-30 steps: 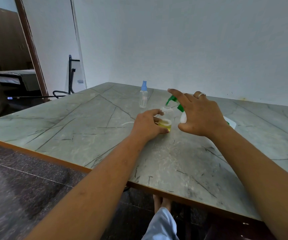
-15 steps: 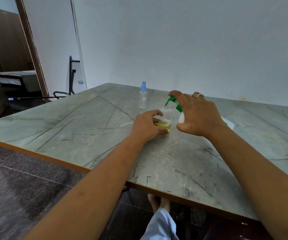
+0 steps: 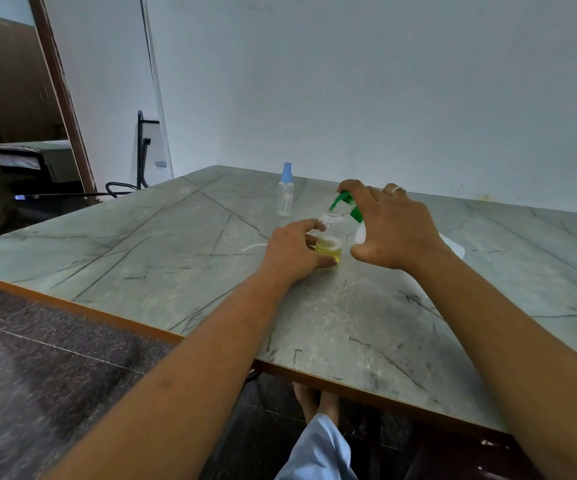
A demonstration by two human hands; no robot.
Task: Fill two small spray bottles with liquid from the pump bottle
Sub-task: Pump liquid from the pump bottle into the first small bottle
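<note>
The left hand (image 3: 294,251) is curled round a small open bottle (image 3: 331,233), with the thumb at the near side of its base and the fingers wrapped behind it. The bottle is held upright on the table (image 3: 176,237). Its neck is uncapped, and a shallow layer of yellow liquid is seen at the bottom.

The right hand (image 3: 394,230) is closed about the white pump bottle (image 3: 360,234), which is mostly hidden by the palm. The index finger is laid over the green pump head (image 3: 344,202), and the thumb is tucked low against the body. The spout is pointed down and left, with its tip just above the open neck. A ring (image 3: 397,189) is worn on one finger of this hand.

A thin clear tube (image 3: 254,247) is seen lying flat on the table just left of the left hand. A second small bottle (image 3: 285,195), clear and capped with a blue spray top, stands upright farther back, apart from both hands. A white shape (image 3: 455,247) is partly hidden behind the right wrist and cannot be made out.

The table is backed by a pale wall (image 3: 384,81), with a brown door frame (image 3: 62,98) at the left and a dark floor (image 3: 37,375) below.
</note>
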